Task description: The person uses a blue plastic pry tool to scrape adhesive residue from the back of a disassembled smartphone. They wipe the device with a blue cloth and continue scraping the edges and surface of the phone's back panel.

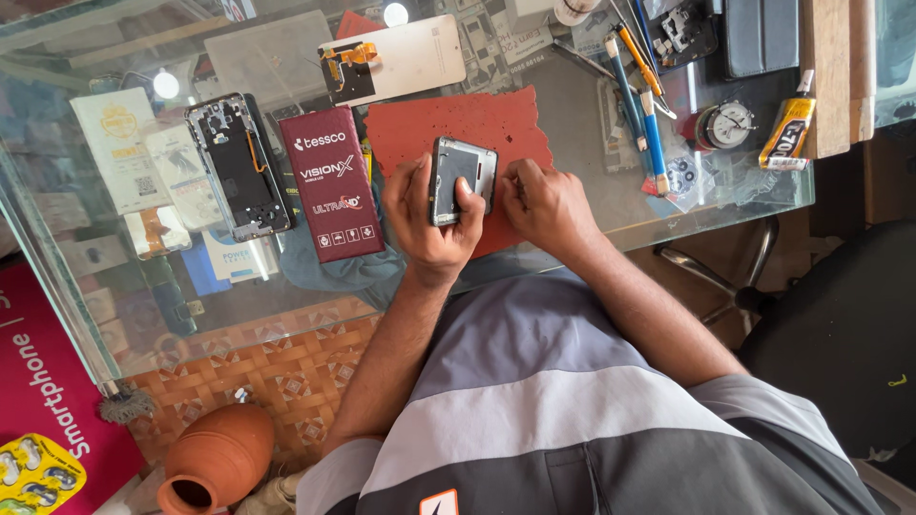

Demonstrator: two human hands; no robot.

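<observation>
My left hand (426,215) grips a small grey phone (460,177), thumb laid across its face, holding it on edge over a red work mat (458,129). My right hand (546,203) is curled beside the phone's right edge, fingertips touching it. Both hands rest at the front of a glass counter (572,124).
A maroon phone box (331,184) and an opened black phone frame (237,167) lie to the left. A white phone back with an orange flex cable (393,59) lies behind the mat. Brushes and screwdrivers (637,105), a glue tube (788,132) and a small dial gauge (727,124) sit right. A clay pot (216,458) stands below.
</observation>
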